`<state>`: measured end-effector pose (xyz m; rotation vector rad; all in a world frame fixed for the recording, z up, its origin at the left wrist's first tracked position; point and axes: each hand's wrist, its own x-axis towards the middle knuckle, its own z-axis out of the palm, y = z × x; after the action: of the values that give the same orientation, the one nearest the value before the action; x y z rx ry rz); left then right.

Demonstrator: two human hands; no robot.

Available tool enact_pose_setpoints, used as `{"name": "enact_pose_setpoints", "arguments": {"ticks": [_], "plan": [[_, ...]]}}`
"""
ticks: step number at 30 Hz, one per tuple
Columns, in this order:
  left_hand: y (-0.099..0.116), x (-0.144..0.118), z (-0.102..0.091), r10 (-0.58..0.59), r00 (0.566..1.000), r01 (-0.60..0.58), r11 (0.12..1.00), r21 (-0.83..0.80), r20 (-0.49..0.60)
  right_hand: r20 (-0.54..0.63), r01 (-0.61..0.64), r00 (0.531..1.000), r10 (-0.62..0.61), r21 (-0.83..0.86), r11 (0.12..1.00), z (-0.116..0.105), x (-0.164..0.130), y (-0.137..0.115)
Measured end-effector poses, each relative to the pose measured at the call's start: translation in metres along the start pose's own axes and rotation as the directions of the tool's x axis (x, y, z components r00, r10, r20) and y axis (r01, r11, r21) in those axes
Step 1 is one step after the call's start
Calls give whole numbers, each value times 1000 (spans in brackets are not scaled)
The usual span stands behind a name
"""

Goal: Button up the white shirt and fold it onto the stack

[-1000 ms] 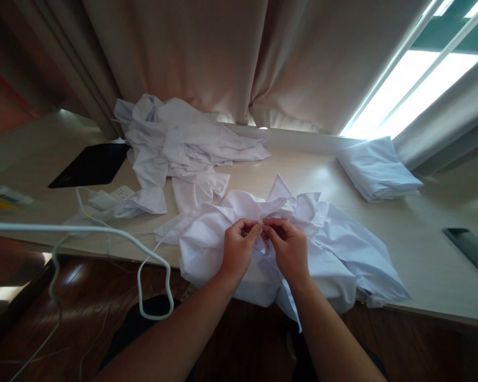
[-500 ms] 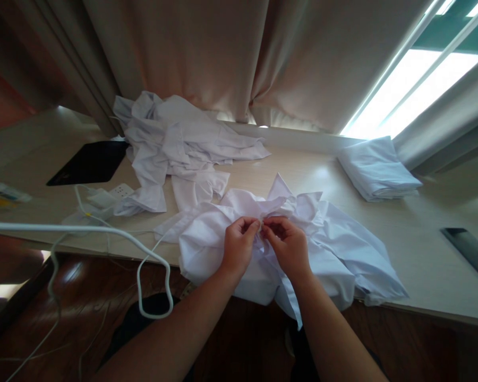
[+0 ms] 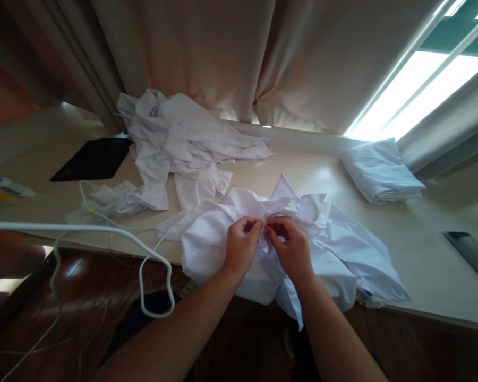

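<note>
Cable (image 3: 103,231) crosses the left of the view, white and looping off the tabletop (image 3: 422,239) edge, with a power strip (image 3: 121,188) and a black pad (image 3: 91,165) behind it. Past those lies a heap of crumpled white garments (image 3: 183,143) against the curtain (image 3: 207,53). Nearer the middle, the white shirt (image 3: 342,254) is bunched at the front edge of the tabletop, part of it hanging over.

The left hand (image 3: 241,249) has its grip closed, thumb and forefinger pinching a small fold of the shirt near the collar; the right hand (image 3: 290,249) meets it fingertip to fingertip, its grip likewise pinched shut on the cloth just beside. What sits between the fingertips is too small to make out; it looks like work on a button or a placket. To do this well, it seems best to keep the two edges flat and lined up, hold the cloth taut between the pinches, and let the fingertips work rather than the wrists, so the fabric does not twist.

Further right rests a folded white stack (image 3: 380,170) near the window, and a dark flat object (image 3: 472,254) at the far right edge
</note>
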<state>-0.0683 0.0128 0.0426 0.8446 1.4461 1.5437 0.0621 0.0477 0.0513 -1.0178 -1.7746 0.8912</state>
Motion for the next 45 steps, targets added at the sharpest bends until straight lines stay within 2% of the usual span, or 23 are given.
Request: {"name": "enact_pose_setpoints", "arguments": {"ticks": [19,45], "plan": [[4,-1,0,6,1000,-6,1000,29,-4,15,24,1000,-23,-45,999,-3,0,3],[0,-3,1,-2,1000,2,1000,20,21,19,-38,999,38,-27,999,-4,-1,9]]}}
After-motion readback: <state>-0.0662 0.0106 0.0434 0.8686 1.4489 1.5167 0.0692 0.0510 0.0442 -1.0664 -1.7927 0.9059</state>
